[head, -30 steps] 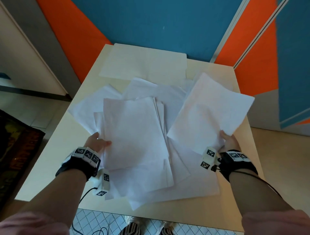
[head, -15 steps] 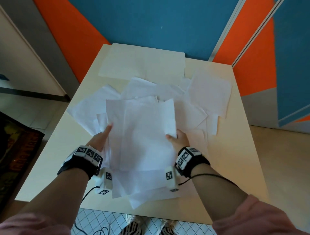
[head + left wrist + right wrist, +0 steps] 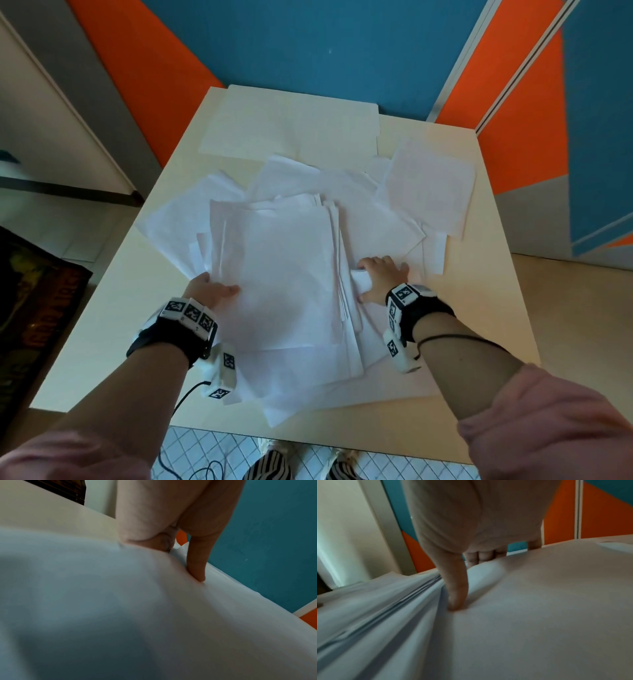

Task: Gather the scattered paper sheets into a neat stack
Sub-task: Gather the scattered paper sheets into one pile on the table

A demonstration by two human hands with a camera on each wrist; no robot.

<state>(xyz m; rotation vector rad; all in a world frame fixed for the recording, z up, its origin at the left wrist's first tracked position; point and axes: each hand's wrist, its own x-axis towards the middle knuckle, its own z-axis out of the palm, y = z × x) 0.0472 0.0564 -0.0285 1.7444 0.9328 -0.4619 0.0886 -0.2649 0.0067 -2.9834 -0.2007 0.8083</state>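
Observation:
A rough stack of white paper sheets (image 3: 281,274) lies in the middle of the pale table (image 3: 479,308). My left hand (image 3: 219,289) grips the stack's left edge, thumb (image 3: 197,569) on top and the fingers hidden beneath. Just right of the stack, my right hand (image 3: 380,279) pinches a loose sheet (image 3: 383,222); the paper bulges between its thumb (image 3: 457,596) and curled fingers (image 3: 481,558). More loose sheets lie at the right (image 3: 428,185), the left (image 3: 171,226) and the far side (image 3: 291,126).
The table's far edge meets a blue and orange wall (image 3: 325,51). A dark mat (image 3: 34,301) lies on the floor to the left. A black cable (image 3: 185,401) hangs from my left wrist over the near edge, above striped shoes (image 3: 270,469).
The sheet my right hand held up at the right now lies on the stack. That hand has let it go and moved right onto another loose sheet. My left hand stayed at the left edge.

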